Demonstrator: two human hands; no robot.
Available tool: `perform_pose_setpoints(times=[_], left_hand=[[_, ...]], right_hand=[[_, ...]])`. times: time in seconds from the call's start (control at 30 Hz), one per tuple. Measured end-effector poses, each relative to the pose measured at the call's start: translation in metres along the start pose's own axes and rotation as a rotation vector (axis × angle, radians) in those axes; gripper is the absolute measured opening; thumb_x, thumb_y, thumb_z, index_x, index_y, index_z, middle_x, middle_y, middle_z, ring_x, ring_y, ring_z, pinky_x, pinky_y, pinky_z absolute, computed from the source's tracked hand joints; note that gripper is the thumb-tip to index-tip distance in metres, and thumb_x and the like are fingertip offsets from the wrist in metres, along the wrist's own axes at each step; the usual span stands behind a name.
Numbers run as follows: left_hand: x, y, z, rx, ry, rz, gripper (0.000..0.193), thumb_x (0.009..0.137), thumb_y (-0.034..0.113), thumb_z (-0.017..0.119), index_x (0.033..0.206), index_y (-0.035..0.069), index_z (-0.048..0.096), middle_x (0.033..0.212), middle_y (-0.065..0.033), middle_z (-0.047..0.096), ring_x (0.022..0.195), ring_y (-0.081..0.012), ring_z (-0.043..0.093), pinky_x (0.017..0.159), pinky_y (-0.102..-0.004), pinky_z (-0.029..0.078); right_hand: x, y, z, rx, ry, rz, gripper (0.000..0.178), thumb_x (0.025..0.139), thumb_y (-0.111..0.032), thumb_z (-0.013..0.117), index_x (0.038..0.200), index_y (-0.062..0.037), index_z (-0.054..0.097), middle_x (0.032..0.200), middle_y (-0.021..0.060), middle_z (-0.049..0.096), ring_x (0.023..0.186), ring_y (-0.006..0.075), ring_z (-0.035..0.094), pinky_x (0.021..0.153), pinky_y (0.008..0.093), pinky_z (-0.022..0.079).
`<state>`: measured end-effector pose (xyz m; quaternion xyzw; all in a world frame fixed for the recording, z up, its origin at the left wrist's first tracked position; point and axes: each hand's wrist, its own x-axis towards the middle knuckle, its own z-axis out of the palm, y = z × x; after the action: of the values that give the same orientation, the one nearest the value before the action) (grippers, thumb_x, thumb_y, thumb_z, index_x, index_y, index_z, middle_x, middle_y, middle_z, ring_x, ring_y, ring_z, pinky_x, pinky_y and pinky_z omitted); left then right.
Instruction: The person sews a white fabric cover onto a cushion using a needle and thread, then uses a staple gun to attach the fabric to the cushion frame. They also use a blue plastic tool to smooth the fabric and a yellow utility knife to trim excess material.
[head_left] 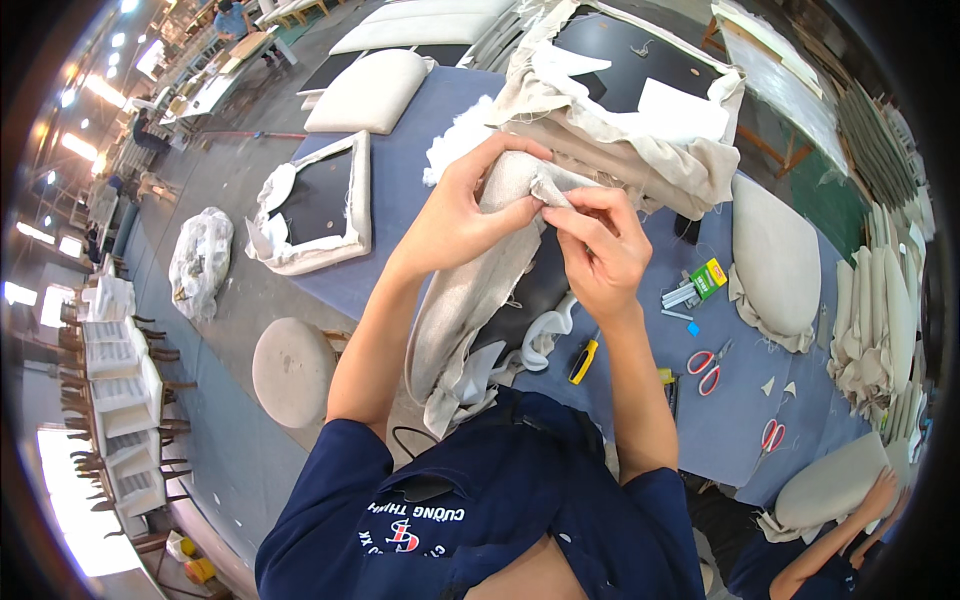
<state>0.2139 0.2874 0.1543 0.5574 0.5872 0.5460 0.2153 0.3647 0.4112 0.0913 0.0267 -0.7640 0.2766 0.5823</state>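
Observation:
A cushion panel (465, 290) covered in light grey-beige fabric is tilted up in front of me, its dark underside and frayed cloth edge partly showing. My left hand (482, 200) grips its upper corner, fingers behind and thumb pressing the fabric on the near side. With thumb and forefinger pinched together, my right hand (600, 240) holds a fold of the fabric (550, 190) at that same corner. The two thumbs nearly meet there. Strips of white padding (548, 335) hang along the panel's dark side. A yellow-and-black handled tool (583, 361) lies below my right hand.
On the blue-covered table (640, 400) lie red-handled scissors (708, 368), a second pair (772, 437) and a green-yellow box (706, 280) with pale sticks. More cushions (775, 262) and a padded frame (320, 205) surround me. A co-worker's hand (880, 492) rests by a cushion at lower right.

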Motion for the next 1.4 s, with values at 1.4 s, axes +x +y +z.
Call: perform_pose_setpoints(times=[1.4], left_hand=[[-0.012,0.000,0.000,0.026,0.102,0.170,0.039,0.078,0.004,0.061,0.115,-0.004,0.071,0.115,-0.0172,0.075,0.110,-0.0286,0.071,0.100,-0.0379,0.052]], right_hand=[[-0.003,-0.044,0.026,-0.052,0.106,0.074,0.042,0.070,0.016,0.081,0.110,0.0055,0.076,0.088,0.0109,0.067,0.073,0.0253,0.063,0.062,0.0333,0.051]])
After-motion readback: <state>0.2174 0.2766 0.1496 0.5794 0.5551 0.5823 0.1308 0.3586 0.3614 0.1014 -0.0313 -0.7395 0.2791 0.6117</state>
